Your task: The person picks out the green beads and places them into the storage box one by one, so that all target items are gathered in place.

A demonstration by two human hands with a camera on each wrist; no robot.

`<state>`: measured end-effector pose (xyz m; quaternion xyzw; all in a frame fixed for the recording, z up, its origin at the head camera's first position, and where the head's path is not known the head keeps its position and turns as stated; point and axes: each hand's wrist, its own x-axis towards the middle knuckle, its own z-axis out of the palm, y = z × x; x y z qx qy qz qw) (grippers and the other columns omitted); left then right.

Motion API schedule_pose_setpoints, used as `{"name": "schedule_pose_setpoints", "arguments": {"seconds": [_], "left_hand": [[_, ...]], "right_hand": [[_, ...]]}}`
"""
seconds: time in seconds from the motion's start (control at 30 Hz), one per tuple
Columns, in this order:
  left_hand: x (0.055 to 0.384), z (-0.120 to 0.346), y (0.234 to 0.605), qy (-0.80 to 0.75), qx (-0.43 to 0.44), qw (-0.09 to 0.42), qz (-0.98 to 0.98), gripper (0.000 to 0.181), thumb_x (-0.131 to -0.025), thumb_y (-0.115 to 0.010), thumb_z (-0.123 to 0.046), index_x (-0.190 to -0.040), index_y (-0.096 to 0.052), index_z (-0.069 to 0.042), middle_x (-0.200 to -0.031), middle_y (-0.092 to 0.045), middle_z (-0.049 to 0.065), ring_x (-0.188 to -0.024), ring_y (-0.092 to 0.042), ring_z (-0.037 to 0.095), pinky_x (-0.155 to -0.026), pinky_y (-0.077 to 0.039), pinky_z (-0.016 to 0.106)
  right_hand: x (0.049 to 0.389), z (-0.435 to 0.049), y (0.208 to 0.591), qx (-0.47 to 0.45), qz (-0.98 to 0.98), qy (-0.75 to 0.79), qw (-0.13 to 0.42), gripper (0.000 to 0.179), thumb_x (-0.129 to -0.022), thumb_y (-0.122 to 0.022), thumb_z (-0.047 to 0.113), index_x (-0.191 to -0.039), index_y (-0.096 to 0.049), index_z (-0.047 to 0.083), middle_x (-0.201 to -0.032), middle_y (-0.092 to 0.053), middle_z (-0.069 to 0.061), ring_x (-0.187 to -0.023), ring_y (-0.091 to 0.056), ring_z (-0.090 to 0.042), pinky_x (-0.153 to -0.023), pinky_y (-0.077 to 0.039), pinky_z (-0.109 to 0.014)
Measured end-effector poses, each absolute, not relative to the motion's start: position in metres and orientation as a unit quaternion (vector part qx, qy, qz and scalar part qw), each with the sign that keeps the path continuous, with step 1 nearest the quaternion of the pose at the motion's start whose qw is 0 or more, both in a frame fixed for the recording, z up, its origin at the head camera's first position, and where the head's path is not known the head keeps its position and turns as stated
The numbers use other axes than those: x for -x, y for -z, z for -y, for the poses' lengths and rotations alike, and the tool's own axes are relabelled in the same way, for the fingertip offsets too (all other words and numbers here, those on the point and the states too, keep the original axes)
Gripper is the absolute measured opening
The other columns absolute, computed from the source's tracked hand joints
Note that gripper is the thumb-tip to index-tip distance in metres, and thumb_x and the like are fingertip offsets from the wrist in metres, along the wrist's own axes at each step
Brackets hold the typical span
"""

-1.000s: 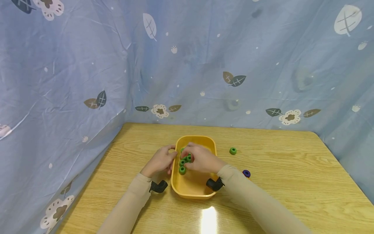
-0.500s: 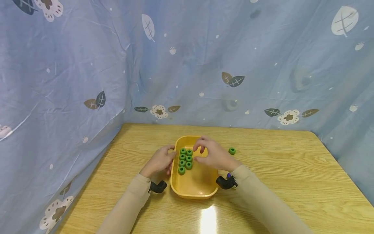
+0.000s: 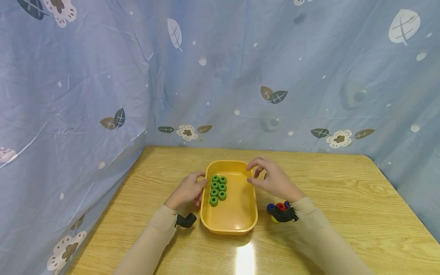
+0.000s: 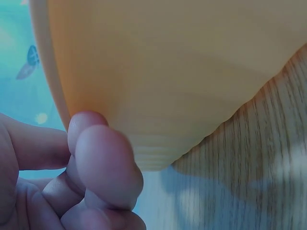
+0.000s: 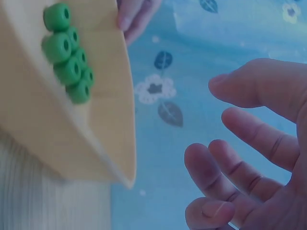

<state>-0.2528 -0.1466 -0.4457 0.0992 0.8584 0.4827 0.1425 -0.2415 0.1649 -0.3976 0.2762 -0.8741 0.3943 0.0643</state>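
Observation:
Several round green beads with centre holes stand in two columns along the left side of a yellow plastic tray. My left hand pinches the tray's left rim, thumb over the edge and fingers against the outer wall, as the left wrist view shows. Around the right rim, in the head view, hovers my right hand. Its fingers are apart and relaxed, and the right wrist view shows nothing between thumb and fingertips. In that view the green beads rest inside the tray, past the fingers.
Beside the tray's right wall lie a blue bead, a red bead and a yellow bead, partly hidden by the black right wrist strap. The wooden table backs onto a blue patterned curtain.
My right hand has moved right from over the green beads to the tray's right rim, uncovering them. It now hides the loose green bead on the table. The left hand stays put.

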Motion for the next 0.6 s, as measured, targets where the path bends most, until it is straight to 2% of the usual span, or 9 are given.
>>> {"name": "schedule_pose_setpoints", "arguments": {"seconds": [0.4, 0.6], "left_hand": [[0.253, 0.146, 0.448, -0.486, -0.101, 0.145, -0.856, 0.049, -0.111, -0.047, -0.021, -0.157, -0.041, -0.005, -0.056, -0.059, 0.010, -0.040, -0.055, 0.024, -0.044, -0.053, 0.038], [0.252, 0.146, 0.449, -0.490, -0.096, 0.142, -0.854, 0.049, -0.111, -0.047, -0.021, -0.158, -0.041, -0.005, -0.055, -0.059, 0.010, -0.039, -0.053, 0.022, -0.042, -0.051, 0.035]], "right_hand": [[0.247, -0.214, 0.415, -0.217, 0.891, -0.388, 0.097, 0.023, -0.094, -0.078, 0.015, -0.116, -0.070, 0.015, -0.124, -0.066, -0.008, -0.087, -0.065, -0.017, -0.065, -0.049, -0.028], [0.252, -0.227, 0.425, -0.194, 0.896, -0.389, 0.091, 0.024, -0.094, -0.078, 0.016, -0.116, -0.070, 0.013, -0.124, -0.065, -0.010, -0.088, -0.064, -0.020, -0.068, -0.051, -0.029]]}}
